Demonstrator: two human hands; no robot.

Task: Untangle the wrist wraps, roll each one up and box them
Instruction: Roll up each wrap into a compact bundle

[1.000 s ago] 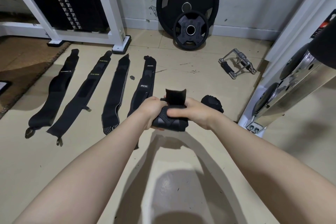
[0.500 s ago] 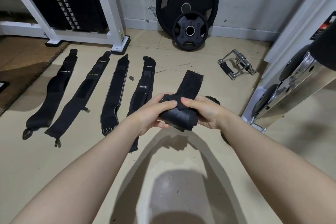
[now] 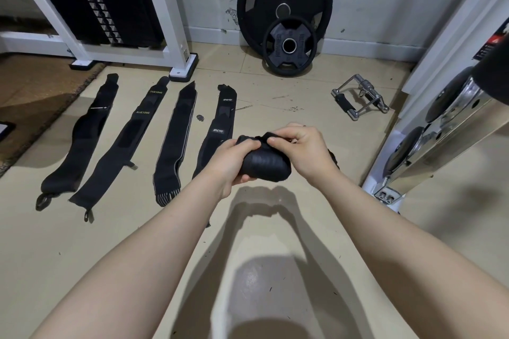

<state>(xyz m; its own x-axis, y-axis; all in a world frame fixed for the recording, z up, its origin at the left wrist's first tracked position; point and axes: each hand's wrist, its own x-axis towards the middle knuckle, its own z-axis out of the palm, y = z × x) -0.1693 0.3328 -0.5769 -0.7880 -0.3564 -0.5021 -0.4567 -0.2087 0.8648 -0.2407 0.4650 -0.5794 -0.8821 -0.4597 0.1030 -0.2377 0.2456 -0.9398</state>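
Observation:
A black wrist wrap roll [image 3: 264, 165] is held above the floor between both hands. My left hand [image 3: 234, 158] grips its left end from below, thumb on top. My right hand [image 3: 301, 150] curls over the top right and pinches the wrap's tail down onto the roll. Several flat black wrist wraps lie side by side on the floor to the left: one [image 3: 80, 137], a second [image 3: 124, 146], a third [image 3: 176, 140] and a fourth [image 3: 217, 129] partly behind my left hand. Another rolled wrap [image 3: 334, 157] peeks out behind my right wrist. No box is in view.
Two black weight plates [image 3: 286, 44] lean on the back wall. A chrome cable handle [image 3: 358, 99] lies on the floor at right. A white machine frame [image 3: 176, 36] stands at back left, and a chrome machine [image 3: 440, 132] at right. A brown mat [image 3: 33, 102] covers the left floor.
The wrap's loose tail, which stuck up from the roll, has been wound down onto it. My right hand has moved over the top of the roll.

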